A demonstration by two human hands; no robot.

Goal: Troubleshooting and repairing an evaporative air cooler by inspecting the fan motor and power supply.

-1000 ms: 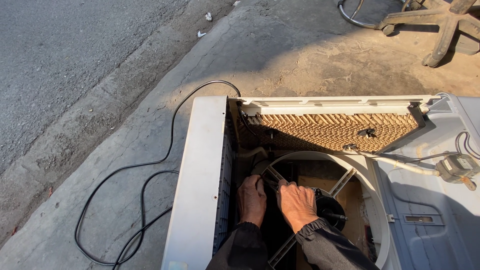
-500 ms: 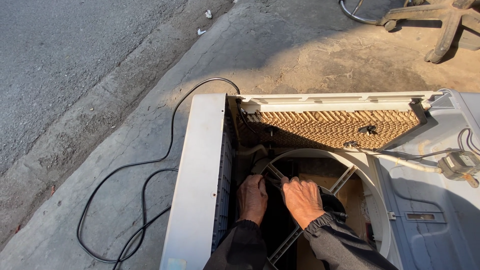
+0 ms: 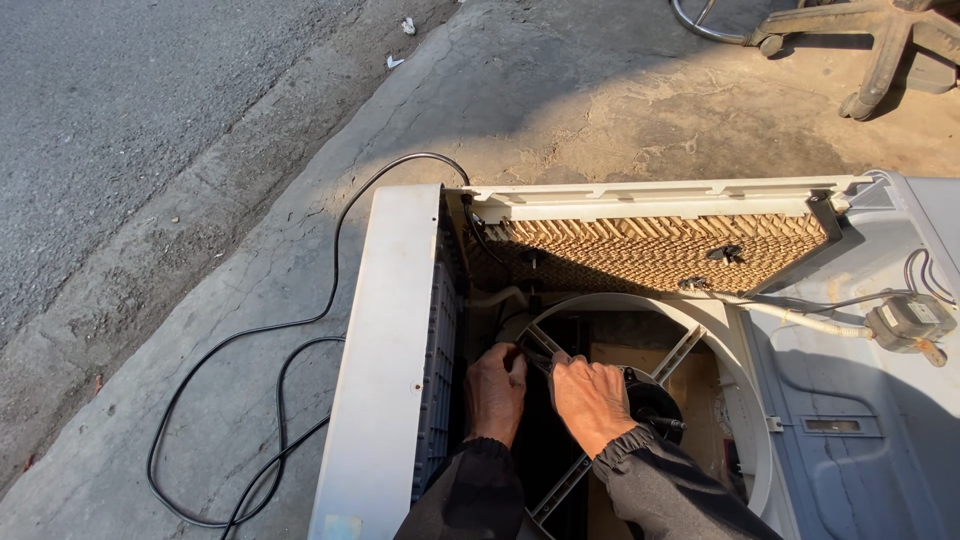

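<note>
Roadside pavement — asphalt road alongside.

1. Bracket — a grey metal cross of flat struts inside the round white ring of an opened cooler. One strut runs up-right to the ring, another down-left toward the bottom edge.
2. Motor — black, round, at the centre of the cross, partly hidden; a short shaft sticks out on its right.
3. The upper-left strut lies in shadow, with both hands on it; its end meets the ring near the white hose.
</note>
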